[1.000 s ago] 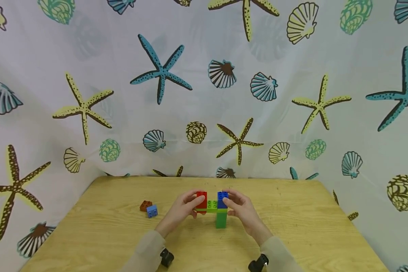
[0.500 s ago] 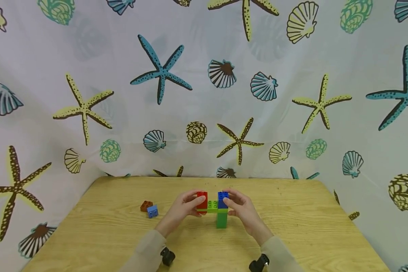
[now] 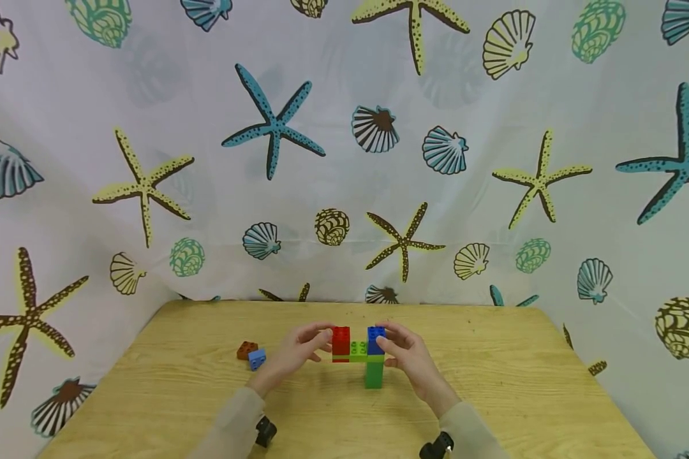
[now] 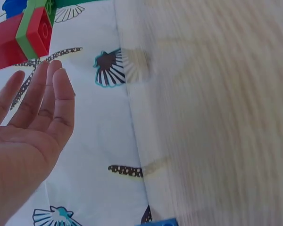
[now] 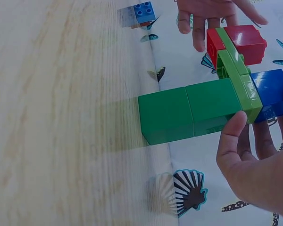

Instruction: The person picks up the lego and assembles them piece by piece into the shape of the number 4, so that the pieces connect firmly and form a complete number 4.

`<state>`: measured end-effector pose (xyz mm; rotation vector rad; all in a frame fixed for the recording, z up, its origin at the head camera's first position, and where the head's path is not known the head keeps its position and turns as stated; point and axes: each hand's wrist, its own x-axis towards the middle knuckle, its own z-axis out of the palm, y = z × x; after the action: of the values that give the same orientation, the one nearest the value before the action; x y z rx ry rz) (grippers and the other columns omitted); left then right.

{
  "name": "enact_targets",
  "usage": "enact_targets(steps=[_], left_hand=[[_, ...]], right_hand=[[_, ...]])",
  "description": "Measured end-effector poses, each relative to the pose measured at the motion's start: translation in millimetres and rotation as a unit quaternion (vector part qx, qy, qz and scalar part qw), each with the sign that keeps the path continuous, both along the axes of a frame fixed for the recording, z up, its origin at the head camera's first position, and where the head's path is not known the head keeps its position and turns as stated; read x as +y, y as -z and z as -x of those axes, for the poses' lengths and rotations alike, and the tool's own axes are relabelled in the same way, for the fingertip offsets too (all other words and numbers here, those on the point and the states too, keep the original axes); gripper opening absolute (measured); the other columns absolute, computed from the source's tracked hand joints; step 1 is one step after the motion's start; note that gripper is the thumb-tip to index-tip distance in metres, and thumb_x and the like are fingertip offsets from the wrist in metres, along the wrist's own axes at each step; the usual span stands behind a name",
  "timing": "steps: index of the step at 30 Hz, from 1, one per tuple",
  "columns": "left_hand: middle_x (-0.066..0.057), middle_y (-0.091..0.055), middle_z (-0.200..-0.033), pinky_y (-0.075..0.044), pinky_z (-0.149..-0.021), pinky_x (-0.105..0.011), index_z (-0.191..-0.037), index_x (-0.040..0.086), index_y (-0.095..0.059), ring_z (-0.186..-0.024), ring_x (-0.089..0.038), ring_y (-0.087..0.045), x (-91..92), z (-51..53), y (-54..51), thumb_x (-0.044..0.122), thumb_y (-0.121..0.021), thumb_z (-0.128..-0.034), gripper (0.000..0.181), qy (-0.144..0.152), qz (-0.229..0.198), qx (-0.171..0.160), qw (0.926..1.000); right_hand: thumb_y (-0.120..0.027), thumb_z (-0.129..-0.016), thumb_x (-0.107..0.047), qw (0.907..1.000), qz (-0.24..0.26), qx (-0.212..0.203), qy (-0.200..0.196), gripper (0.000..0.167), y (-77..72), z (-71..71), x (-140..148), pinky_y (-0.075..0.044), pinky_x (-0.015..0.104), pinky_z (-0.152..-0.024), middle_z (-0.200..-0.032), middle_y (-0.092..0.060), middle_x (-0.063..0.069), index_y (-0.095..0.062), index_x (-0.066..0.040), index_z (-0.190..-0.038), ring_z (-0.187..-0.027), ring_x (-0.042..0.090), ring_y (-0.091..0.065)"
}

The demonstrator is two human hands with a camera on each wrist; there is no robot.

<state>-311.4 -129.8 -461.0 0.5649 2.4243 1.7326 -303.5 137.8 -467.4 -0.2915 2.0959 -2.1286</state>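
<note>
A block structure stands on the table: two stacked green blocks (image 3: 374, 375) (image 5: 167, 115) at the base, a light green piece (image 3: 358, 350) across them, a blue block (image 3: 376, 344) (image 5: 270, 89) on top at the right and a red block (image 3: 341, 341) (image 5: 245, 43) at the overhanging left end. Another red piece is under that end. My right hand (image 3: 418, 362) (image 5: 262, 165) grips the structure around the blue block and the light green piece. My left hand (image 3: 289, 356) (image 4: 33, 127) is beside the red block, fingers extended, holding nothing.
To the left on the table (image 3: 207, 395) lie a brown block (image 3: 247, 350) and a small blue block (image 3: 256, 359), close together. A patterned cloth (image 3: 321, 178) with starfish and shells hangs behind and at the sides.
My left hand has released the red block and shifted a little left, its fingers now apart from it. My right hand and the structure have stayed in place.
</note>
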Motion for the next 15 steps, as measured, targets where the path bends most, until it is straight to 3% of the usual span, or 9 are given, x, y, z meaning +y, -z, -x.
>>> enact_targets(steps=[6, 9, 12, 15], left_hand=[[-0.016, -0.066, -0.113, -0.052, -0.072, -0.034, -0.125, 0.012, -0.063, -0.09, -0.027, -0.064, -19.2, 4.7, 2.4, 0.044, -0.047, -0.1022, 0.043, -0.014, 0.026, 0.032, 0.999], [-0.012, -0.067, -0.104, -0.05, -0.066, -0.032, -0.119, 0.013, -0.066, -0.084, -0.029, -0.063, -26.4, 0.7, -3.6, 0.039, -0.052, -0.1011, 0.035, -0.024, 0.048, 0.038, 0.9978], [-0.009, -0.068, -0.102, -0.05, -0.063, -0.034, -0.116, 0.015, -0.068, -0.084, -0.032, -0.062, -36.1, 0.4, -4.1, 0.034, -0.058, -0.099, 0.027, -0.032, 0.071, 0.039, 0.9962], [-0.008, -0.069, -0.106, -0.051, -0.067, -0.037, -0.117, 0.015, -0.068, -0.085, -0.028, -0.061, -45.0, 3.0, -1.3, 0.029, -0.062, -0.0974, 0.025, -0.043, 0.081, 0.03, 0.9953]], right_hand=[[-0.069, -0.092, -0.034, 1.0, 0.001, 0.001, 0.006, 0.049, 1.5, 0.7, 0, -0.053, 0.033, -0.081, -0.133, -0.057, 0.011, -0.057, -0.015, -0.136, -0.105, 0.019, -0.057], [-0.068, -0.093, -0.033, 1.0, 0.0, 0.001, 0.006, 0.047, 1.8, 0.8, 0, -0.053, 0.033, -0.081, -0.133, -0.056, 0.011, -0.058, -0.016, -0.136, -0.106, 0.019, -0.057], [-0.068, -0.093, -0.031, 1.0, 0.002, 0.003, 0.003, 0.046, 1.9, 0.3, 0, -0.052, 0.032, -0.081, -0.133, -0.057, 0.011, -0.057, -0.016, -0.136, -0.106, 0.018, -0.057], [-0.067, -0.094, -0.03, 1.0, 0.004, 0.006, 0.001, 0.046, 2.6, 0.3, 1, -0.052, 0.032, -0.08, -0.132, -0.057, 0.011, -0.057, -0.016, -0.136, -0.105, 0.018, -0.057]])
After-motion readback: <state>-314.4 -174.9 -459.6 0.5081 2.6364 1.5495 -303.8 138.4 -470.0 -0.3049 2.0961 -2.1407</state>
